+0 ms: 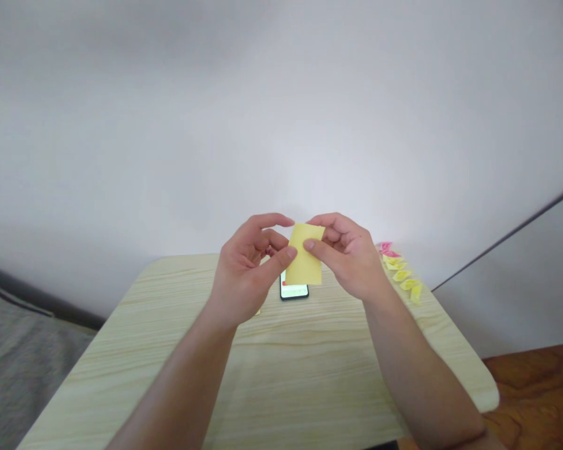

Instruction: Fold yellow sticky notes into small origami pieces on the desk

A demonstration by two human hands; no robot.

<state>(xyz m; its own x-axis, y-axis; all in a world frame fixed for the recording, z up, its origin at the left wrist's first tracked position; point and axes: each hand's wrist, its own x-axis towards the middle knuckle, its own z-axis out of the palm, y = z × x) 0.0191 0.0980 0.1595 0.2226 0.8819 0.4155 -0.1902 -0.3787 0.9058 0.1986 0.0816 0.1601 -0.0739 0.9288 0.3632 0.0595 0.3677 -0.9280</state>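
Note:
A small yellow sheet of paper is held up above the table between both hands. My left hand pinches its left edge, the thumb on the near face and the index finger reaching to the top corner. From the other side, my right hand grips the sheet with its thumb on the front and its fingers behind. Below and partly hidden by the paper lies a phone with its screen lit. Beside my left wrist a bit of yellow paper peeks out, mostly covered by the hand.
Folded yellow paper pieces and a pink one lie in a row along the right edge of the light wooden table. A white wall rises behind. Grey fabric is at left, and brown wood floor at right.

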